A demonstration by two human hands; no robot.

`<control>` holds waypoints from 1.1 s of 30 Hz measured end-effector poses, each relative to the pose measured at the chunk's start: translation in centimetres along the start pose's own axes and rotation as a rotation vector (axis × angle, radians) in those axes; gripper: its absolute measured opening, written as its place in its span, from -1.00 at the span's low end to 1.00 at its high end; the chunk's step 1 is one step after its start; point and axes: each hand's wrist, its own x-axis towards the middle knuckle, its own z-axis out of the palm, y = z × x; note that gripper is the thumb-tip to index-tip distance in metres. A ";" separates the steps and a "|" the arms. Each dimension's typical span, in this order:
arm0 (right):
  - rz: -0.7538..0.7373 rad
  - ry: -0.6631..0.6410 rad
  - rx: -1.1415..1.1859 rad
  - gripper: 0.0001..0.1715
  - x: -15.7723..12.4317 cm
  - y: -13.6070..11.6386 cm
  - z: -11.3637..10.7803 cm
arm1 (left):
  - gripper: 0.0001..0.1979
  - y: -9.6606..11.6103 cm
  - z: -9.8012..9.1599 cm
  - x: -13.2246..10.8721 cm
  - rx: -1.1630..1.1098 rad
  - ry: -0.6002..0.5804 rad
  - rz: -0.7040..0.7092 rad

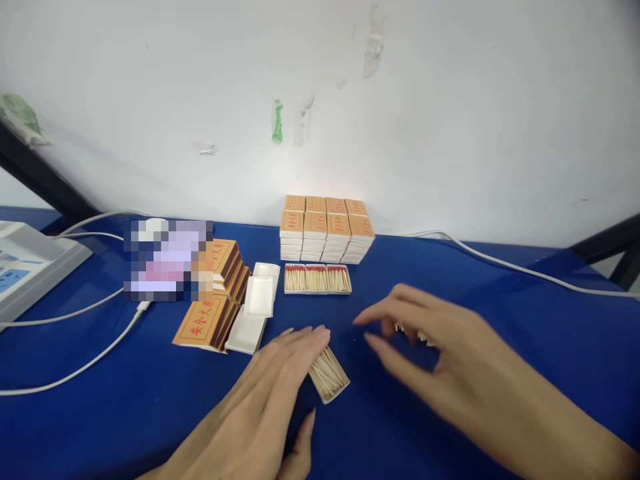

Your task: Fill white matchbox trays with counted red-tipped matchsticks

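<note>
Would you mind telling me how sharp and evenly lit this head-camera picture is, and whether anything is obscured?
Head view: the right hand is motion-blurred, the left hand sharper; a bright patch lights the wall behind the stacked matchboxes; a pixelated block hides something at left; the far edge of the blue table bows.

- My left grip (280,393) is lying flat on the tabletop (450,287), fingertips touching a tray of matches (329,375).
- My right grip (450,360) is hovering to its right, over loose matches (425,337).
- Three filled trays (317,279) are sitting in a row behind both, with stacked boxes (325,230) standing behind them.
- Empty trays (255,307) are lying left of that row, with box sleeves (215,300) further left.
</note>
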 end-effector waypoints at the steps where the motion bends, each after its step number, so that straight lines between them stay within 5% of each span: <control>1: 0.068 0.119 -0.098 -0.83 0.2 0.5 0.1 | -0.20 0.0 0.1 0.0 0.012 -0.001 0.002; 3: 0.183 0.252 -0.304 -0.84 0.5 1.5 0.6 | -0.22 -0.1 0.2 0.0 0.021 0.008 0.005; 9: 0.264 0.231 -0.477 -0.72 0.4 2.3 2.0 | -0.21 0.0 -0.2 0.3 -0.017 0.013 -0.006; 33: 0.225 0.235 -0.395 -0.69 0.2 1.8 2.6 | -0.26 0.5 -1.0 0.5 -0.022 -0.012 -0.034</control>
